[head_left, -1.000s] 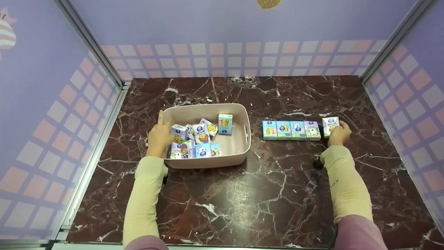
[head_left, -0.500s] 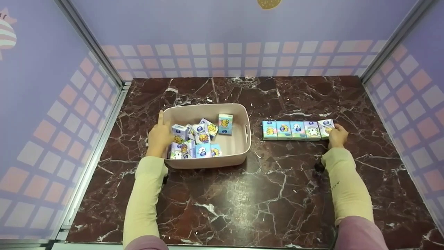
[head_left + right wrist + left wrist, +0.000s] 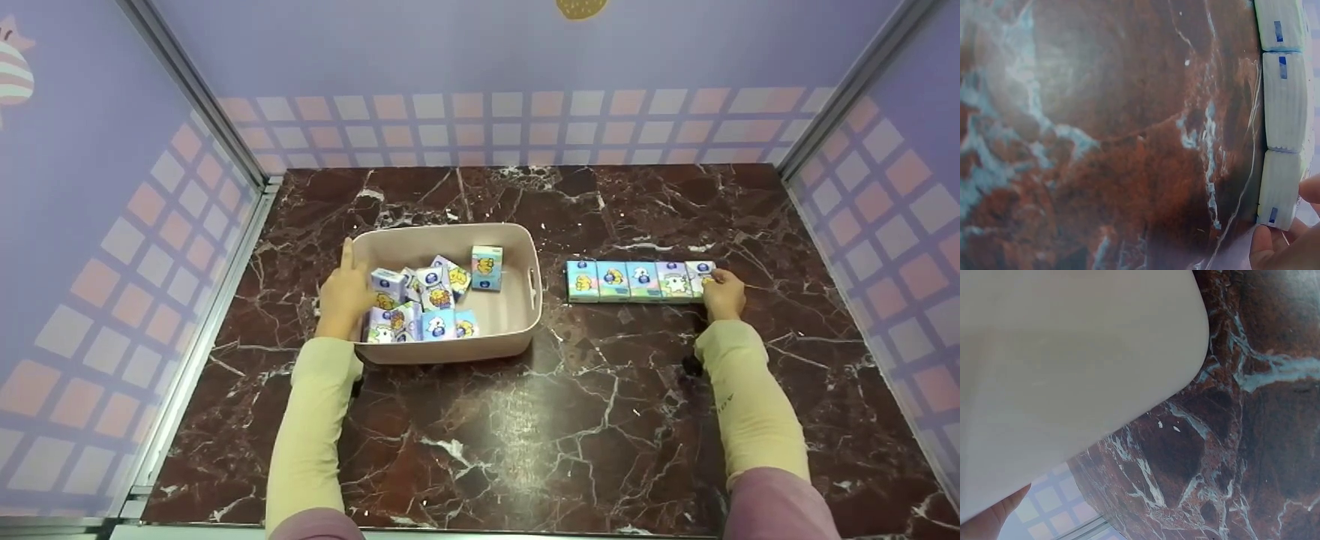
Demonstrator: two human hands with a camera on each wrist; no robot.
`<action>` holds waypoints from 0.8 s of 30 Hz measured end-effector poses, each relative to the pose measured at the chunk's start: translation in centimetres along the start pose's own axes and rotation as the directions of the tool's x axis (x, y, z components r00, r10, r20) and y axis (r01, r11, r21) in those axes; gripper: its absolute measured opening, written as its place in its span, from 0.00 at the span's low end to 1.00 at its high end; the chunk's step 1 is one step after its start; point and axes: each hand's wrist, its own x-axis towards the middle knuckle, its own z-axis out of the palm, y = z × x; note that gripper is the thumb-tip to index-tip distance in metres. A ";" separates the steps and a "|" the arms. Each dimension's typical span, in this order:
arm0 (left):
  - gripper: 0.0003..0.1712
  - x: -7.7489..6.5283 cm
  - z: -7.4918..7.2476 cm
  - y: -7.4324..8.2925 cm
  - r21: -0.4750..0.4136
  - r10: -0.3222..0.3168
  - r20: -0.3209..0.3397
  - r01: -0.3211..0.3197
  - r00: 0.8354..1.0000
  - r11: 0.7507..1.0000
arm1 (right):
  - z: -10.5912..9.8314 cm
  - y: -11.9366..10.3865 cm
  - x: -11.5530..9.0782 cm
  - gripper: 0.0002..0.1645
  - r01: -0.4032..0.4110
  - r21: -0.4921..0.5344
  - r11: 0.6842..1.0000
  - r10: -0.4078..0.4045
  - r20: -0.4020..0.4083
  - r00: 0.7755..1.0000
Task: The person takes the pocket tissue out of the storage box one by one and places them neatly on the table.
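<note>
Five-odd pocket tissue packs lie side by side as a row on the marble table; several show in the head view, such as the blue-green pack at its left end. My right hand holds the white-and-purple tissue pack at the right end, flush against its neighbour. In the right wrist view, my fingertips are at the end pack's outer side. My left hand grips the left end of a beige plastic bin, thumb side over the rim. Loose tissue packs are heaped inside it.
One tissue pack stands apart in the bin's right half. The dark red marble table has a patterned back wall and side walls around it.
My right hand has slid the white-and-purple tissue pack leftward, closing the gap to the row. The left hand and the bin have stayed in place.
</note>
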 end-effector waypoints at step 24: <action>0.26 -0.2 -0.1 -0.1 0.003 0.031 -0.015 -0.031 0.999 1.000 | 0.4 -3.5 -1.2 0.25 0.154 0.028 0.988 -0.139 -0.288 0.947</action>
